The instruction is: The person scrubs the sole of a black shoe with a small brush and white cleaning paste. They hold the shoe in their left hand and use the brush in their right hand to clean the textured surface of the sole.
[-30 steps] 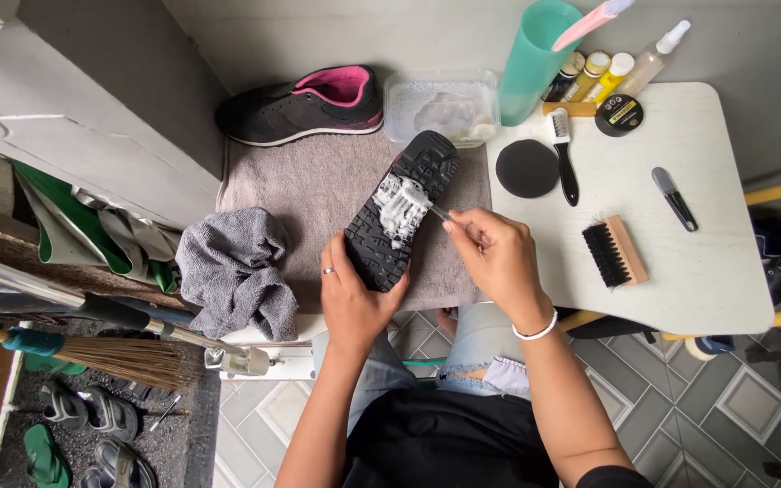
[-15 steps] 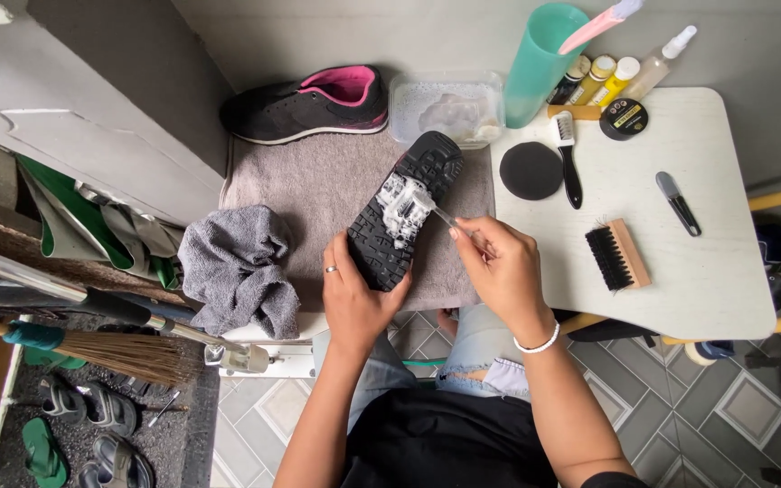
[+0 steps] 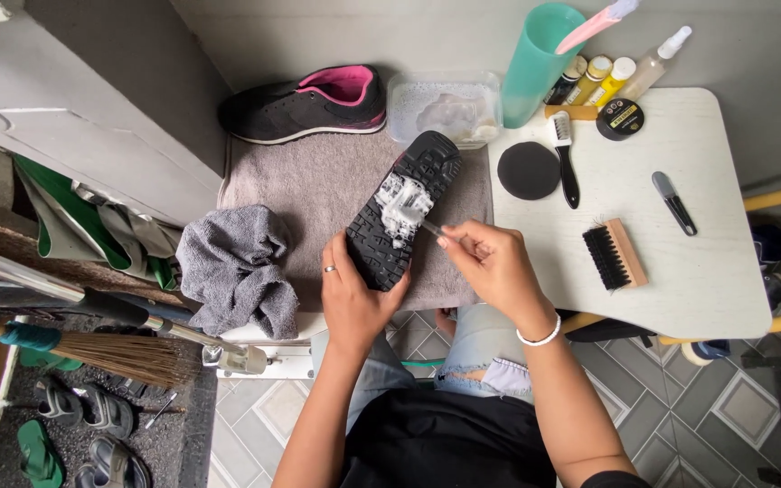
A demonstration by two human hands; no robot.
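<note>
Shoe (image 3: 397,215), black and turned sole up, lies tilted over the grey towel (image 3: 309,185), its toe pointing toward the clear tub (image 3: 445,107) of soapy water. We grip its heel end with our left hand (image 3: 357,298), fingers curled round the edge of the sole. White foam sits on the middle of the tread. Our right hand (image 3: 492,267) is pinched shut on a thin brush handle (image 3: 433,229), whose tip meets the foam; the bristles themselves are hidden in the lather.

Just right of the shoe runs the edge of the white table (image 3: 698,271). On it lie a black round pad (image 3: 528,170), a small black brush (image 3: 567,163), a wooden scrub brush (image 3: 615,255) and a dark slim tool (image 3: 674,202), with bare surface between them and toward the near corner. A green cup (image 3: 535,63) and small bottles (image 3: 603,77) crowd the far edge. The second shoe (image 3: 305,104), with pink lining, rests at the towel's far edge, well apart from our hands. A crumpled grey cloth (image 3: 232,267) hangs over the towel's left edge, near our left hand.
</note>
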